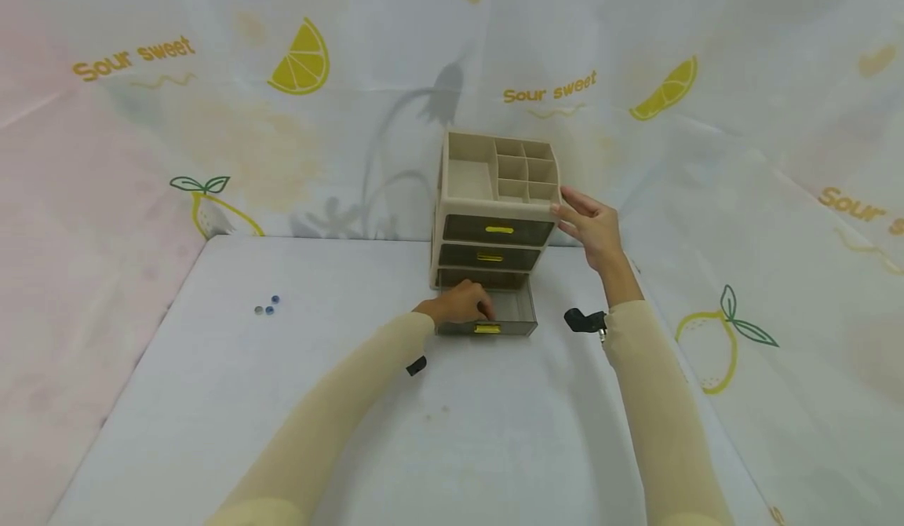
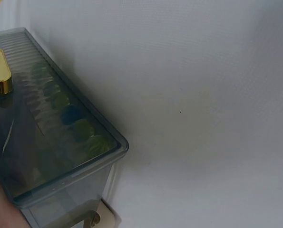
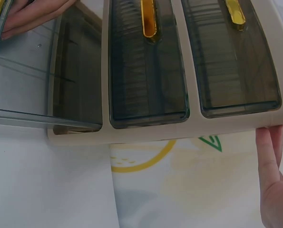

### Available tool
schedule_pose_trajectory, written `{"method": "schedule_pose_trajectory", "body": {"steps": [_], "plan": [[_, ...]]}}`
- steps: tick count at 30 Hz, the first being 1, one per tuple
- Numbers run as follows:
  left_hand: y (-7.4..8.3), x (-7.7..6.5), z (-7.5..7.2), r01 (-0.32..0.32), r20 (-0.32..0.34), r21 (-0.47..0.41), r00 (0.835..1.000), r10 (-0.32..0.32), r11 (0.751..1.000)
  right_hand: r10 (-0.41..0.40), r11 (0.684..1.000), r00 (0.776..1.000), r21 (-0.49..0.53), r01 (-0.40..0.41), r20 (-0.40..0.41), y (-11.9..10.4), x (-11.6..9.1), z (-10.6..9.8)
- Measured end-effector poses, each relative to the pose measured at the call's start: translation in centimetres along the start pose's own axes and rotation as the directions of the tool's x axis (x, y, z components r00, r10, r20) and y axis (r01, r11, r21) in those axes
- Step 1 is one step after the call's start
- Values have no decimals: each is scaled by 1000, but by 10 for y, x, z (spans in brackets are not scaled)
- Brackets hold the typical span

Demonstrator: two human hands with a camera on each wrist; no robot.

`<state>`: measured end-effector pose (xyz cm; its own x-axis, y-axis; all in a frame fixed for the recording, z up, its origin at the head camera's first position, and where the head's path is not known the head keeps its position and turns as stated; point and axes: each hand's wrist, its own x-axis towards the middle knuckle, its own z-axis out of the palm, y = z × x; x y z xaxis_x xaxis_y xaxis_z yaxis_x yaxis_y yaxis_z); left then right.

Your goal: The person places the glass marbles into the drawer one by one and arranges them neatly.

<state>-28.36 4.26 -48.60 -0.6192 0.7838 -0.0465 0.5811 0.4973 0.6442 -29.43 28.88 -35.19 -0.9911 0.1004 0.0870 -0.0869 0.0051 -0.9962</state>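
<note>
A beige desktop organizer [image 1: 442, 231] stands upright at the back of the table, its bottom drawer [image 1: 526, 308] pulled out. My left hand [image 1: 462, 301] reaches into the left part of that drawer, fingers pointing down; I cannot tell whether they hold anything. Through the smoky drawer front, the left wrist view shows several blue and green round pieces [image 2: 72, 114]. My right hand [image 1: 595, 228] rests against the organizer's upper right side, its fingers [image 3: 266, 156] straight along the edge. Both upper drawers, with gold handles [image 1: 499, 230], are closed.
Three small blue and clear round pieces [image 1: 270, 310] lie on the left of the white table [image 1: 339, 290]. Compartments [image 1: 513, 168] divide the organizer's top. A lemon-printed cloth [image 1: 395, 31] hangs behind and along the sides.
</note>
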Motion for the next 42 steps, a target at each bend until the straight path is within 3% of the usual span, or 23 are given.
{"method": "schedule_pose_trajectory", "body": {"steps": [6, 12, 19, 22, 27, 32, 37, 42], "plan": [[-1, -4, 0, -58, -106, -69, 993, 51, 996, 2, 1000, 1000, -5, -2, 5, 0, 0, 3], [-4, -11, -2, -87, -267, -91, 962, 60, 992, 0, 1000, 1000, 10, 0, -1, -1, -1, 6], [-7, -26, -15, -67, -332, -92, 943, 33, 993, 2, 999, 1000, 37, -2, -7, 0, -2, 5], [-12, -33, -21, -90, -370, -98, 928, 48, 991, -1, 999, 1000, 49, 1, -4, 1, -3, 4], [-22, -47, -33, -122, -451, -107, 890, 61, 987, 2, 998, 1000, 60, -2, 3, 1, -5, 4], [-36, -65, -47, -108, -502, -130, 864, 28, 986, 0, 998, 1000, 55, 0, -4, 0, -7, 3], [-59, -88, -56, -48, -534, -150, 845, -40, 988, 4, 999, 1000, 54, -3, -12, -3, -8, 2], [-88, -117, -62, 15, -588, -163, 801, -109, 987, 9, 999, 1000, 50, -9, -6, -5, -10, 6]]}}
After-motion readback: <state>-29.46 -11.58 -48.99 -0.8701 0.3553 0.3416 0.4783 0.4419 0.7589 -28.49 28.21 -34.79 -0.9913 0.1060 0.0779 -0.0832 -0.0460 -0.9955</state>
